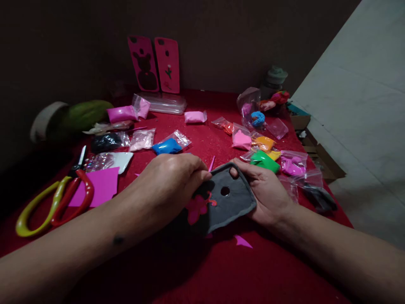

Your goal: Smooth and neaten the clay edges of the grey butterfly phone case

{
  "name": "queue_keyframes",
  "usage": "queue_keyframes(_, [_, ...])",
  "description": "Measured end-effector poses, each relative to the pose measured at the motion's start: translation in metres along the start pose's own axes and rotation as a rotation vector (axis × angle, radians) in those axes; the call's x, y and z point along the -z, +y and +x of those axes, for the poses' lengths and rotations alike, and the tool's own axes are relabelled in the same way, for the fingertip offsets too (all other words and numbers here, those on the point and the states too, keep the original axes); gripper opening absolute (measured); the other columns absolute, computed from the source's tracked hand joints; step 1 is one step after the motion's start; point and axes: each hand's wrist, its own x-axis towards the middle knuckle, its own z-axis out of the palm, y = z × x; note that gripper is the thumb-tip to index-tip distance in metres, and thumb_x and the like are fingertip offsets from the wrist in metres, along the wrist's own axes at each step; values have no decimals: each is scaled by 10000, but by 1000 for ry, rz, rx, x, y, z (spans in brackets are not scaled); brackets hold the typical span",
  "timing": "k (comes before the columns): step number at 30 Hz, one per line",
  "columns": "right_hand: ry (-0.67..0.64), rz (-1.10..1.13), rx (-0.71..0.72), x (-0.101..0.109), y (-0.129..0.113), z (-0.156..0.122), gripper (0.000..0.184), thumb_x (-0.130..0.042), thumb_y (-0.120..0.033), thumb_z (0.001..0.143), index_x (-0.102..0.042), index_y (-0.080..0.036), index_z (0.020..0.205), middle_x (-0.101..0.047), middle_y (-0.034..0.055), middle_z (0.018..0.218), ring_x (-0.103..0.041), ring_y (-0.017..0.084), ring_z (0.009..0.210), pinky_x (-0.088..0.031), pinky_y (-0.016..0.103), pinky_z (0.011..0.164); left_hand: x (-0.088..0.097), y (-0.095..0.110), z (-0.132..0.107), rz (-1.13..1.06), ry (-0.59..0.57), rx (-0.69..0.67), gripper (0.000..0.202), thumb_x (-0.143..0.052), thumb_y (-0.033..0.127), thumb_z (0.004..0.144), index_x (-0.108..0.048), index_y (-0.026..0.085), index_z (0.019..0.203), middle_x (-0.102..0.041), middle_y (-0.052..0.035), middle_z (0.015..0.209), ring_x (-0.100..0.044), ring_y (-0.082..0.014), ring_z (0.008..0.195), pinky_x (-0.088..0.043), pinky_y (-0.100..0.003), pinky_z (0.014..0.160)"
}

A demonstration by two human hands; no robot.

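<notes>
I see both hands over the near middle of the red-covered table [196, 270], sharing a dark grey soft phone case [230, 198] with a pink flower shape stuck on it. Left hand [171, 181] curled over the case's left part, fingers pressed down on it. Right hand [268, 194] cradles it from beneath, thumb pinching the top edge. Yellow-and-red handled scissors [53, 202] lie at the left edge. Two pink phone cases [155, 63] stand at the far edge. No writing legible anywhere.
</notes>
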Motion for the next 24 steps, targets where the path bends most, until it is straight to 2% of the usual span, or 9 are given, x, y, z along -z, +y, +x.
queue_keyframes(3, [3, -5, 14, 1, 0, 2, 531, -317, -297, 969, -564, -157, 521, -601, 26, 442, -576, 135, 392, -475, 248, 443, 4, -2, 3, -19, 36, 7, 342, -472, 304, 856, -517, 176, 542, -494, 26, 479, -414, -93, 436, -267, -235, 460])
queue_keyframes(5, [9, -1, 27, 0, 0, 2, 528, -317, -276, 968, -573, -156, 522, -600, 23, 440, -576, 131, 395, -476, 247, 448, 6, -4, 5, -63, 38, -6, 348, -471, 289, 853, -480, 175, 524, -448, 33, 459, -386, -83, 425, -262, -231, 454])
queue_keyframes(11, [24, 5, 27, 0, 0, 2, 511, -343, -280, 962, -579, -159, 526, -596, 7, 443, -565, 115, 404, -481, 244, 474, 5, -7, 6, -91, -19, -59, 339, -461, 304, 889, -588, 174, 603, -525, 26, 507, -436, -87, 452, -277, -229, 456])
queue_keyframes(14, [19, 10, 31, 1, 0, 1, 516, -344, -291, 964, -575, -153, 523, -596, 9, 449, -570, 113, 411, -486, 245, 485, -1, -6, 3, -27, 40, -103, 230, -529, 275, 874, -664, 175, 717, -615, 12, 595, -509, -102, 508, -313, -223, 488])
queue_keyframes(18, [13, 8, 34, 0, 1, 2, 515, -344, -286, 961, -572, -157, 518, -605, 13, 451, -567, 119, 392, -476, 247, 462, -6, -5, -3, 92, 167, -282, 212, -523, 181, 884, -653, 140, 721, -601, -5, 622, -501, -104, 507, -326, -229, 501])
queue_keyframes(20, [11, 11, 28, -1, 1, 1, 516, -346, -295, 959, -570, -160, 514, -612, 15, 455, -569, 121, 389, -479, 252, 461, -5, -4, -5, 150, 175, -321, 210, -517, 160, 882, -646, 134, 719, -589, -8, 625, -505, -115, 509, -327, -240, 499])
queue_keyframes(24, [17, 19, 35, -1, 1, 1, 512, -338, -279, 959, -577, -159, 523, -615, 15, 453, -582, 128, 391, -491, 259, 462, -2, -4, -6, 184, 144, -284, 162, -553, 176, 866, -676, 142, 767, -624, -9, 646, -553, -144, 530, -348, -260, 512])
